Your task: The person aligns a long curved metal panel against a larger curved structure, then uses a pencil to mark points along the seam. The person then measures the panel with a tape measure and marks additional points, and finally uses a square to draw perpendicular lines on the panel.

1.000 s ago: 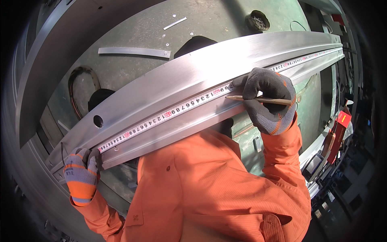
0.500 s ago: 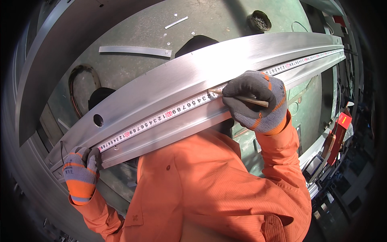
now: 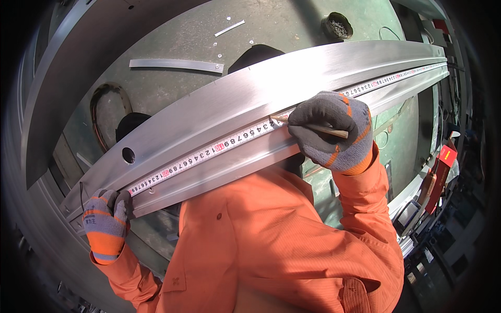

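Jacket (image 3: pixel 229 235), orange, long-sleeved; worn by the person, nearest of all.

Left hand (image 3: pixel 106 221), in a grey and orange glove; over the left end of the metal bar, fingers bent and close together at the spot where the tape goes out of sight. Whether they are clamped on the tape cannot be told.

Right hand (image 3: pixel 336 133), in a dark grey glove with orange lines; above the middle of the bar, thumb and fingers closed on a pencil.

Pencil (image 3: pixel 329 130), wooden; slanting through the right hand's grip, tip pointing left at the far edge of the tape.

Measuring tape (image 3: pixel 203 155), white with black and red marks; laid lengthwise in the bar's channel, passing under the right hand.

Metal bar (image 3: pixel 209 112), silver, long, channelled; crossing in front of the person, with one round hole (image 3: pixel 128 155) toward its left end.

Red box (image 3: pixel 448 155); at the right, beyond the right forearm.

Beyond the bar, on a greenish floor (image 3: pixel 271 26): a dark hoop (image 3: pixel 96 112), left; a flat metal strip (image 3: pixel 177 64); a smaller strip (image 3: pixel 229 28); a round bowl (image 3: pixel 327 29) of small metal pieces.
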Available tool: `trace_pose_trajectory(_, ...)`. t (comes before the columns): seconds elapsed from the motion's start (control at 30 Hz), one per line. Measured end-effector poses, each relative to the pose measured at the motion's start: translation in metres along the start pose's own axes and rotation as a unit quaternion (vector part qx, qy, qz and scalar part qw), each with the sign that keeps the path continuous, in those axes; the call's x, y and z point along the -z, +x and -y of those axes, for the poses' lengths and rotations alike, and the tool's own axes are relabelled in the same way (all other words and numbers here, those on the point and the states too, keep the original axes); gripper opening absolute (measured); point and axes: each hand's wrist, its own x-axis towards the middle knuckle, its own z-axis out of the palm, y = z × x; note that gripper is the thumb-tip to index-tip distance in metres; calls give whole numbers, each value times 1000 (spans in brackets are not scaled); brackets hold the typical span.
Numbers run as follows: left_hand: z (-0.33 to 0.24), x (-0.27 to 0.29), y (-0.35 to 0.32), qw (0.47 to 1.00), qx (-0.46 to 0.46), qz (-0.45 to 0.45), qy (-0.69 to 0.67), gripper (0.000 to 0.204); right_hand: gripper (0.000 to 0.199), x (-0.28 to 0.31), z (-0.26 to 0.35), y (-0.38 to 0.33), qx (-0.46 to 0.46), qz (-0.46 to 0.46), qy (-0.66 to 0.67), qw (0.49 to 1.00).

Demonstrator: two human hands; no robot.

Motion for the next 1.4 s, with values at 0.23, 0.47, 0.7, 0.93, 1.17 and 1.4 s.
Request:
trace_pose_trajectory(0.23,-6,2,3,998,47,38,-31,27,10,-4,-1,-1,-12,-8,18,1000)
trace_pose_trajectory(0.47,0,1,1,999,20,25,-12,28,10,-2,0,-1,-12,-8,6,1000)
trace_pose_trajectory(0.7,-5,4,2,999,27,30,-23,26,16,6,8,0,-31,29,-62,997)
trace_pose_trajectory(0.93,-8,24,-3,988,27,112,-100,22,11,46,-6,-33,-156,-200,222,941)
trace_pose_trajectory(1.17,-25,60,-24,945,127,162,-255,12,48,145,-69,-90,-254,-27,171,952)
trace_pose_trajectory(1.4,-9,76,-33,929,62,194,-308,21,34,128,-98,-94,-106,-188,532,819)
